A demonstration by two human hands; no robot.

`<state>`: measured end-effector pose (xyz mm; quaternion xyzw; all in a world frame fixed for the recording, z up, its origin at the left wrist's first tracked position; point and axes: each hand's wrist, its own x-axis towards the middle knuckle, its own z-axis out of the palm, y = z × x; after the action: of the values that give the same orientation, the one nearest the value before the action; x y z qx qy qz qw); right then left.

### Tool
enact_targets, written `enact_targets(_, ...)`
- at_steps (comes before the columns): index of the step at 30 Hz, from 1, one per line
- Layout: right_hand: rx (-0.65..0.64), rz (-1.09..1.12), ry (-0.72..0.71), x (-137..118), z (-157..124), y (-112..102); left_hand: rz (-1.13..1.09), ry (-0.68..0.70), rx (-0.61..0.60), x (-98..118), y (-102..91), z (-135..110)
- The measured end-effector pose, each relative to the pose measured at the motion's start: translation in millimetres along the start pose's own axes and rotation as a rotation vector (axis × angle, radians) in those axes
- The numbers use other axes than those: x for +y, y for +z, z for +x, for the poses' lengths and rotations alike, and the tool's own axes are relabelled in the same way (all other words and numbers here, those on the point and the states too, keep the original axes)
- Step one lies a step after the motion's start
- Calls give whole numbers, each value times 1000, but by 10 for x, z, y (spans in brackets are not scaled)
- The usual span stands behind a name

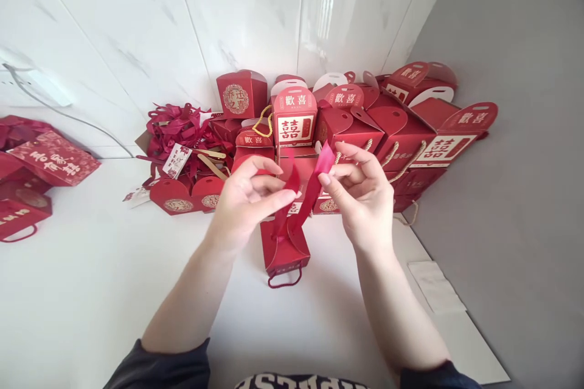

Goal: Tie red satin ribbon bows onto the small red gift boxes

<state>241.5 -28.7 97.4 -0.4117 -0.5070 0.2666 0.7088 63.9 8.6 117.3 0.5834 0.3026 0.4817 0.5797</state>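
Note:
A small red gift box stands on the white surface in front of me, a dark red cord handle hanging at its near side. From its top rises a red ribbon in two ends. My left hand pinches one end between thumb and fingers. The other end is pinched by my right hand, its tip sticking up past the fingers. Both hands hover above the box, apart from each other.
Red gift boxes are stacked along the tiled wall. At left of them lies a heap of red ribbons with a white tag. More red boxes sit at far left. A grey panel bounds the right side.

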Motion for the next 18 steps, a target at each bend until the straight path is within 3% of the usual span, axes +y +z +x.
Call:
enact_targets(4, -48, 50, 65, -13, -57, 53, 36, -130, -60, -97, 116, -4)
enact_targets(7, -68, 42, 110, -10, -73, 61, 14, -163, -38, -145, 112, 19)
enact_targets(18, -87, 14, 118, 29, -60, 61, -16, -107, 64, -203, 154, 61)
